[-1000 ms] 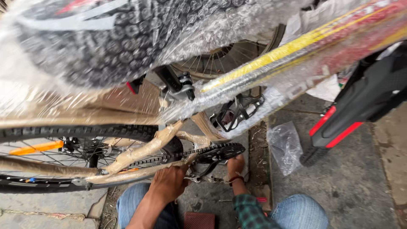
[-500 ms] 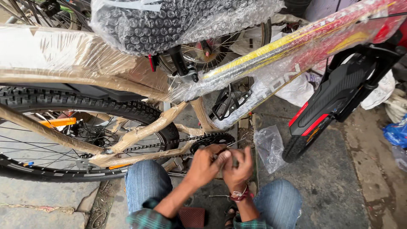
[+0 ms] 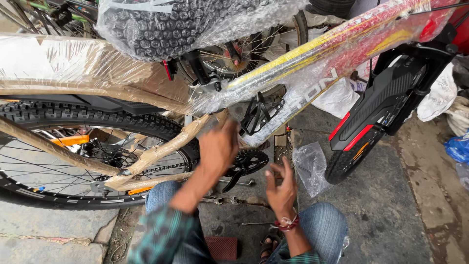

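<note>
I am crouched beside a bicycle wrapped in brown paper and bubble wrap. My left hand is blurred and raised against the wrapped frame tubes just above the black chainring; its fingers are hidden. My right hand, with a red thread band on the wrist, hovers to the right of the chainring with fingers apart and nothing in it. A black pedal hangs above the two hands. The knobby rear tyre is at the left.
The bubble-wrapped saddle is overhead. A black and red mudguard covers the front wheel at right. A clear plastic bag, spanners and a red brick lie on the ground. White sacks stand behind.
Both hands were together at the crank. My left hand has since risen to the frame and my right hand has drawn back to the right, fingers spread.
</note>
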